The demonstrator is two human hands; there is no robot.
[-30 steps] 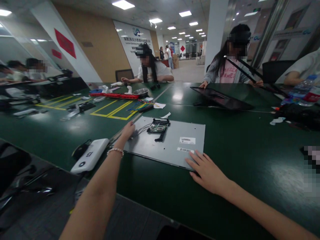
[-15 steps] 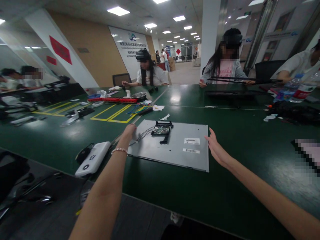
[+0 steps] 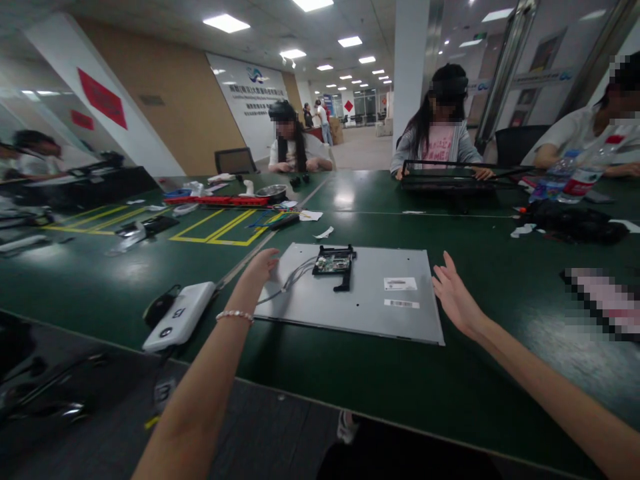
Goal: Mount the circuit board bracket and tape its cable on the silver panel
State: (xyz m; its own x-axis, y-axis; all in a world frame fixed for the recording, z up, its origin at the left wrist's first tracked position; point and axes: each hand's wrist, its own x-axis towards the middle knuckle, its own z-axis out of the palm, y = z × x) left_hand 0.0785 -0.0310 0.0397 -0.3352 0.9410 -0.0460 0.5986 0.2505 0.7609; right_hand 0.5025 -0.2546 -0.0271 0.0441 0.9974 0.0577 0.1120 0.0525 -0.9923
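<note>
A flat grey metal-backed panel (image 3: 370,313), looking like the back of a display panel, lies on the green table. On it sit a small green circuit board (image 3: 332,265) in a black bracket (image 3: 344,283), two white labels (image 3: 400,284) and grey cables (image 3: 295,275) running to the left edge. Beside the panel's left edge is my left hand (image 3: 261,268), open, with fingers apart and partly overlapping the edge from this view; whether it touches cannot be made out. My right hand (image 3: 457,297) is open just off the right edge, palm toward it, holding nothing.
A white device (image 3: 183,317) with a cable lies left by the table edge. Paper scraps (image 3: 324,233) and a red tray-like piece (image 3: 220,201) are beyond the panel. Bottles (image 3: 583,177) stand at far right. A person (image 3: 435,133) opposite holds a black frame (image 3: 445,179).
The panel has shifted to the right and turned slightly on the table. My left hand's fingers have loosened from its edge, and my right hand has moved a little away. The view has turned slightly.
</note>
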